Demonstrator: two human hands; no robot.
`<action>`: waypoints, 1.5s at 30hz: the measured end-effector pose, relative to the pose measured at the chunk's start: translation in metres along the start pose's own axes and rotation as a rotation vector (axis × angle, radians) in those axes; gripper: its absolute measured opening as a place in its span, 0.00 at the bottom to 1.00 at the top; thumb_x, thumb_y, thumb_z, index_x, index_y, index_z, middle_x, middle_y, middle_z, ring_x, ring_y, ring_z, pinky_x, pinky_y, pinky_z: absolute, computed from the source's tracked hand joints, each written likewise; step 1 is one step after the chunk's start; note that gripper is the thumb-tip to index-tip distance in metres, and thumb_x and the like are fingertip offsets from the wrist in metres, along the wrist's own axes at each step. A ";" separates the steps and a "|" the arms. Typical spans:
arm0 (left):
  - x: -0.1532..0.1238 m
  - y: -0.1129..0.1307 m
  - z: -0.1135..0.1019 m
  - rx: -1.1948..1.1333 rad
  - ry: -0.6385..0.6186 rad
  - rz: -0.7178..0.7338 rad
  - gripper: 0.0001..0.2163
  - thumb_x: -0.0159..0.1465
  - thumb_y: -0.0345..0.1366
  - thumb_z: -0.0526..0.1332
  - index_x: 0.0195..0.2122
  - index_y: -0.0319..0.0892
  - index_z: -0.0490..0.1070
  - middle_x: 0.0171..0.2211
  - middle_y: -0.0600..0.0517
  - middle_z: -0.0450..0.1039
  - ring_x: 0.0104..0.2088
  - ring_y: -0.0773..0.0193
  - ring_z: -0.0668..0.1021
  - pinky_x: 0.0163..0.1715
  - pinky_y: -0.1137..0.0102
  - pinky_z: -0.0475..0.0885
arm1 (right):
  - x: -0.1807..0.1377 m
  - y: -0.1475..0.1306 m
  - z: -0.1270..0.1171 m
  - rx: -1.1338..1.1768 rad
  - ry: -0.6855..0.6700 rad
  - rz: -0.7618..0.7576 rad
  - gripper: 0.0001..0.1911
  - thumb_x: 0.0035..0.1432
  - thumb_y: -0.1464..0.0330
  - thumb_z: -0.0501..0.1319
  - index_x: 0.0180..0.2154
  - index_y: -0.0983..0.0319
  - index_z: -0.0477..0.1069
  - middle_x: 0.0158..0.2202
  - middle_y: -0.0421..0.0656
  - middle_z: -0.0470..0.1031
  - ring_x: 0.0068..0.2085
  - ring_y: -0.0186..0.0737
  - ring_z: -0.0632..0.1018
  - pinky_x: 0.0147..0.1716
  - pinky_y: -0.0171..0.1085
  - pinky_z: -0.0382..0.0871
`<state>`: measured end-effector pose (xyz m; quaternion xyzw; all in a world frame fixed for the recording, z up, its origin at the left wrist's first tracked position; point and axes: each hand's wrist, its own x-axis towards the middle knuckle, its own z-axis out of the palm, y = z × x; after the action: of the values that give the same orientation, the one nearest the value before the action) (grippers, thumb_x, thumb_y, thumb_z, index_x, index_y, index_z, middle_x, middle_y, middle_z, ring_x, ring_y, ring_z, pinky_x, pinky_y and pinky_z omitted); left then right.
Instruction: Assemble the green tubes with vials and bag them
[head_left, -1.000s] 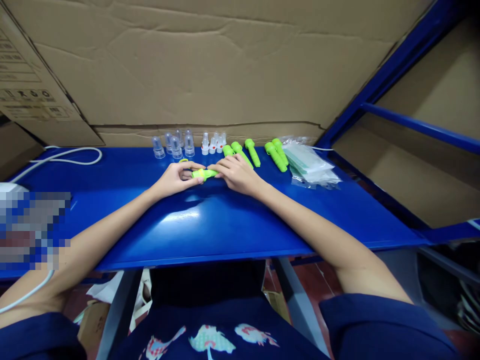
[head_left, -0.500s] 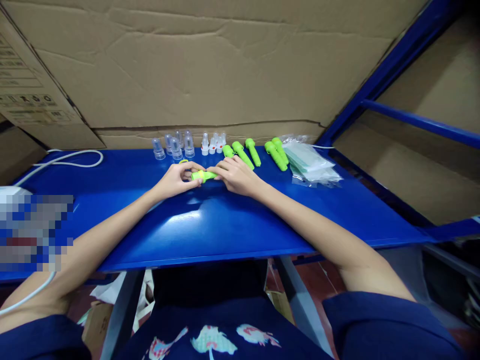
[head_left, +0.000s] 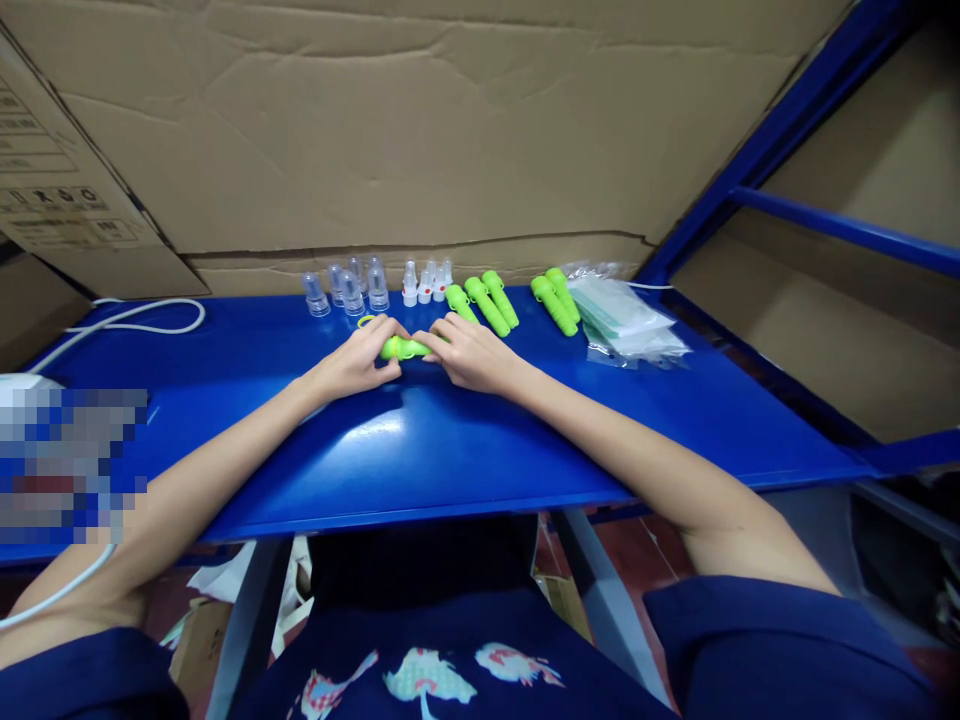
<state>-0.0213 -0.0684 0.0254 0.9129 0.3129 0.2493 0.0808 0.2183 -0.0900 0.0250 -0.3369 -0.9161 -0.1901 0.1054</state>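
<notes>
My left hand (head_left: 364, 360) is closed around the wide end of a lime-green, torch-shaped plastic piece (head_left: 405, 348). My right hand (head_left: 471, 355) pinches its narrower end, which the fingers partly hide. The piece lies roughly level, just over the blue table. A yellow-green ring (head_left: 365, 321) shows behind the left fingers. Beyond my right hand lie more green torch-shaped pieces (head_left: 487, 306), side by side. Clear plastic caps (head_left: 351, 294) stand upright behind my left hand. Beside them are small white-based clear pieces (head_left: 409, 286), some with red dots.
Further right, two green pieces (head_left: 556, 303) lie against a pile of clear plastic bags (head_left: 626, 318). A white cable (head_left: 150, 315) loops over the left of the blue table (head_left: 420, 450). Cardboard (head_left: 412, 140) walls the back; a blue frame bar (head_left: 840, 225) runs along the right.
The left fingers have shifted on the green piece, and the thumb sits lower. The piece has turned slightly. Behind the right hand, the green pieces appear closer together. Both hands keep their grip.
</notes>
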 end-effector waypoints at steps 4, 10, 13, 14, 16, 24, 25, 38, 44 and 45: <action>0.000 -0.002 0.003 0.016 -0.035 0.040 0.13 0.63 0.31 0.54 0.49 0.40 0.66 0.46 0.44 0.69 0.47 0.54 0.75 0.52 0.60 0.73 | 0.000 -0.006 -0.006 0.010 -0.081 0.057 0.22 0.77 0.67 0.46 0.62 0.69 0.68 0.50 0.56 0.75 0.46 0.47 0.73 0.34 0.40 0.59; 0.001 -0.004 0.009 0.016 -0.032 0.040 0.11 0.64 0.29 0.53 0.48 0.40 0.64 0.46 0.43 0.67 0.47 0.53 0.74 0.52 0.57 0.73 | 0.001 -0.009 -0.010 0.023 -0.107 0.068 0.21 0.77 0.67 0.46 0.62 0.69 0.68 0.51 0.56 0.75 0.47 0.46 0.76 0.32 0.38 0.59; 0.002 -0.005 0.011 0.026 -0.020 0.045 0.12 0.63 0.28 0.54 0.48 0.40 0.64 0.45 0.43 0.67 0.47 0.53 0.73 0.52 0.56 0.73 | 0.001 -0.009 -0.009 0.027 -0.094 0.064 0.21 0.77 0.68 0.46 0.61 0.70 0.68 0.51 0.57 0.75 0.47 0.46 0.76 0.32 0.38 0.59; 0.002 -0.006 0.011 0.032 -0.017 0.048 0.12 0.62 0.27 0.54 0.48 0.40 0.64 0.45 0.44 0.67 0.46 0.53 0.73 0.51 0.57 0.73 | 0.001 -0.009 -0.009 0.028 -0.091 0.061 0.21 0.77 0.68 0.46 0.61 0.70 0.68 0.51 0.57 0.75 0.47 0.46 0.76 0.33 0.39 0.60; 0.002 -0.007 0.011 0.044 -0.018 0.051 0.12 0.62 0.27 0.54 0.47 0.40 0.64 0.44 0.44 0.66 0.46 0.53 0.73 0.50 0.57 0.74 | 0.002 -0.010 -0.009 0.027 -0.096 0.062 0.21 0.77 0.68 0.46 0.62 0.70 0.67 0.51 0.57 0.75 0.47 0.47 0.76 0.33 0.39 0.60; 0.006 -0.004 0.018 0.079 -0.044 0.003 0.10 0.63 0.25 0.52 0.45 0.41 0.61 0.46 0.42 0.66 0.45 0.52 0.72 0.53 0.51 0.73 | 0.004 -0.014 -0.007 0.048 -0.108 0.099 0.22 0.77 0.67 0.45 0.61 0.70 0.68 0.51 0.57 0.75 0.48 0.47 0.77 0.32 0.38 0.58; 0.006 -0.005 0.019 0.083 -0.044 -0.001 0.10 0.63 0.25 0.52 0.45 0.41 0.61 0.46 0.41 0.66 0.45 0.52 0.72 0.53 0.51 0.73 | 0.004 -0.014 -0.006 0.047 -0.103 0.101 0.22 0.77 0.67 0.45 0.61 0.70 0.68 0.51 0.57 0.76 0.48 0.47 0.77 0.31 0.38 0.57; 0.004 0.002 0.011 -0.048 0.127 -0.157 0.13 0.61 0.31 0.57 0.48 0.41 0.65 0.46 0.44 0.75 0.46 0.55 0.78 0.51 0.59 0.74 | 0.003 -0.017 -0.006 0.024 -0.076 0.141 0.23 0.77 0.67 0.44 0.62 0.71 0.68 0.50 0.58 0.76 0.46 0.48 0.76 0.32 0.39 0.60; 0.016 -0.003 0.004 0.052 0.322 -0.240 0.10 0.60 0.37 0.64 0.39 0.42 0.65 0.39 0.46 0.75 0.36 0.59 0.78 0.40 0.64 0.75 | 0.005 -0.010 -0.007 0.027 -0.016 0.267 0.26 0.76 0.67 0.42 0.64 0.72 0.66 0.51 0.61 0.76 0.47 0.52 0.76 0.36 0.41 0.67; 0.020 -0.002 0.004 0.088 0.304 -0.243 0.07 0.61 0.37 0.63 0.36 0.42 0.65 0.36 0.47 0.75 0.35 0.59 0.77 0.40 0.64 0.74 | 0.005 -0.009 -0.008 0.032 -0.013 0.287 0.27 0.75 0.67 0.42 0.65 0.73 0.66 0.52 0.62 0.76 0.47 0.52 0.77 0.36 0.42 0.68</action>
<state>-0.0073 -0.0549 0.0296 0.8228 0.4400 0.3590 0.0223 0.2087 -0.0966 0.0311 -0.4640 -0.8621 -0.1562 0.1311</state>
